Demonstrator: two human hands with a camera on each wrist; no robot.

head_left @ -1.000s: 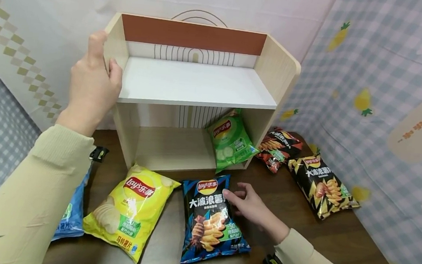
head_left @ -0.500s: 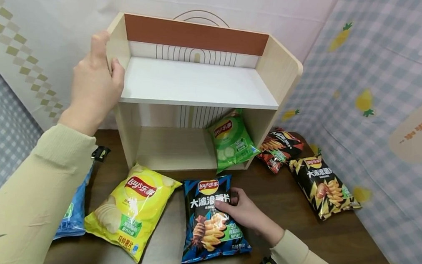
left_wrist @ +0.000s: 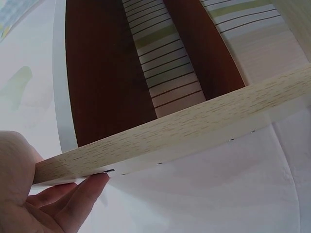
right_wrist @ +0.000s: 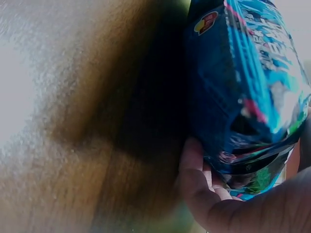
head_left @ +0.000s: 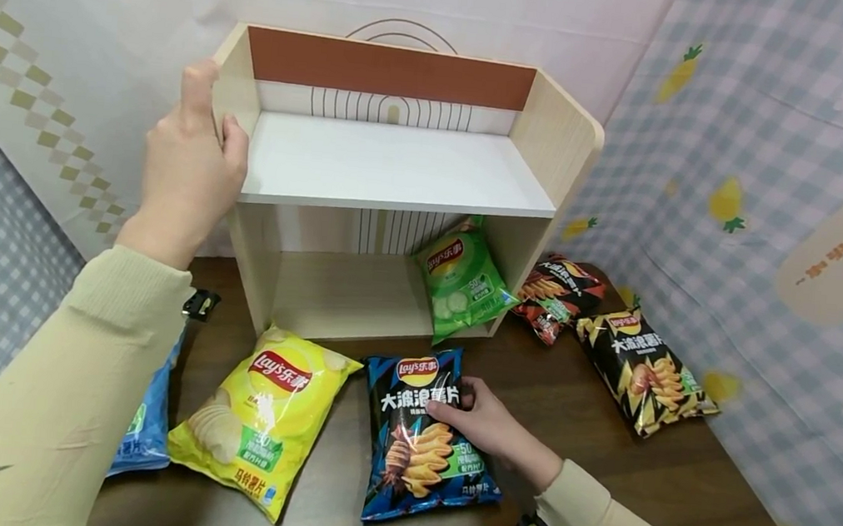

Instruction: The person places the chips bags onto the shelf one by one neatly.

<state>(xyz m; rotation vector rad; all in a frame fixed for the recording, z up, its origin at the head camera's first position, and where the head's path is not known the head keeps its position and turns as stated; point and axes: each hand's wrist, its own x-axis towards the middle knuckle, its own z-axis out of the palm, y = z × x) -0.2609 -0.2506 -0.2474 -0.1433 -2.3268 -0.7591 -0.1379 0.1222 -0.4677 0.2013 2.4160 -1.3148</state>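
Note:
My left hand (head_left: pixel 193 164) grips the left side panel of a small two-tier shelf (head_left: pixel 399 169). In the left wrist view, its fingers (left_wrist: pixel 85 199) lie along the panel's outer face. My right hand (head_left: pixel 493 428) holds the right edge of a blue-and-black chip bag (head_left: pixel 411 463) on the table, thumb on the printed front. The right wrist view has fingers (right_wrist: pixel 192 158) curled at the bag's back. A yellow chip bag (head_left: pixel 261 416) lies left of it. Inside the lower tier, a green chip bag (head_left: pixel 461 283) leans against the right wall.
Right of the shelf on the dark table (head_left: pixel 709 505) lie a red-and-black chip bag (head_left: pixel 558 292) and a gold-and-black chip bag (head_left: pixel 641 366). A blue chip bag (head_left: pixel 147 431) is partly hidden by my left sleeve. Cloth-covered walls (head_left: pixel 762 159) stand behind and to the right.
My right hand has come in to the blue-and-black bag's right edge, and its thumb now presses on the front. The left hand stays on the shelf panel.

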